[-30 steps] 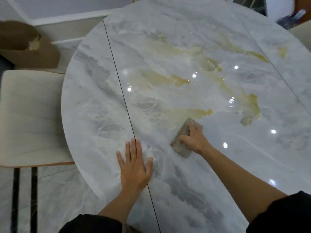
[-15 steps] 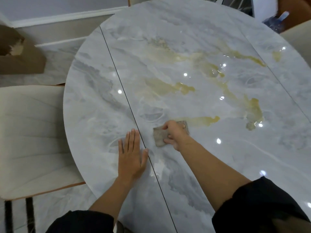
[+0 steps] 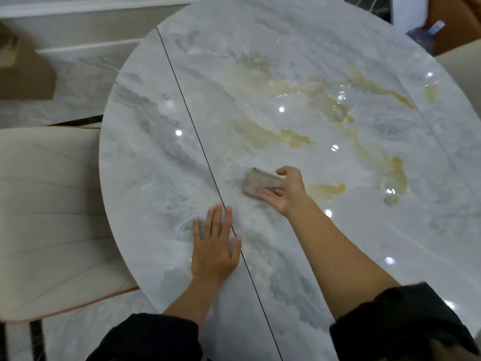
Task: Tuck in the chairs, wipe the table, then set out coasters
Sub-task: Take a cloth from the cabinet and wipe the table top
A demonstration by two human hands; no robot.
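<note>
Wiping step: cloth worked across the marble table top.

The right hand (image 3: 287, 190) grips a small grey cloth (image 3: 260, 184) between thumb and fingers, pressing it on the table (image 3: 338, 256) just right of the dark seam (image 3: 208, 162), toward the near-left edge. The left hand (image 3: 214, 246) lies flat, fingers extended and holding nothing, straddling the seam near the near edge, probably to brace the reach. A cream chair (image 3: 46, 217) stands tucked partly under the left edge. No coasters are visible.
</note>
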